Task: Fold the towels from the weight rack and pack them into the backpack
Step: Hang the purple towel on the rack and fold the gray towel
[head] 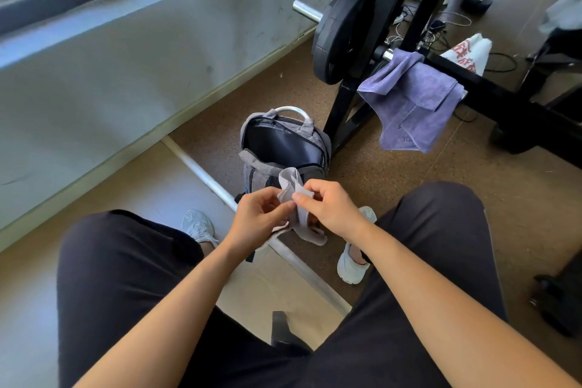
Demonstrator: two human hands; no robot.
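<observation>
A small pale grey towel [297, 208] is held bunched between both hands, above the floor and just in front of the knees. The left hand [259, 219] is closed on its lower left part, with the thumb and forefinger pinching the cloth; the right hand [330, 206] is closed on its upper edge, the thumb pressed against the fabric. A loop of the cloth stands up above the fingers, and a loose end hangs below the hands.

Just beyond the hands, a grey backpack [283, 148] stands on the brown floor [393, 192] with its main compartment unzipped and its dark lining exposed. Nothing can be made out inside it.

To the right of the backpack, a purple towel [412, 101] is draped over a bar of the black weight rack [447, 41], hanging in uneven folds. A black weight plate [341, 35] is mounted on the rack beside it.

Dark trousers [119, 277] and white shoes [352, 264] are seen below, and a metal bar [208, 179] lies on the floor under the hands.
</observation>
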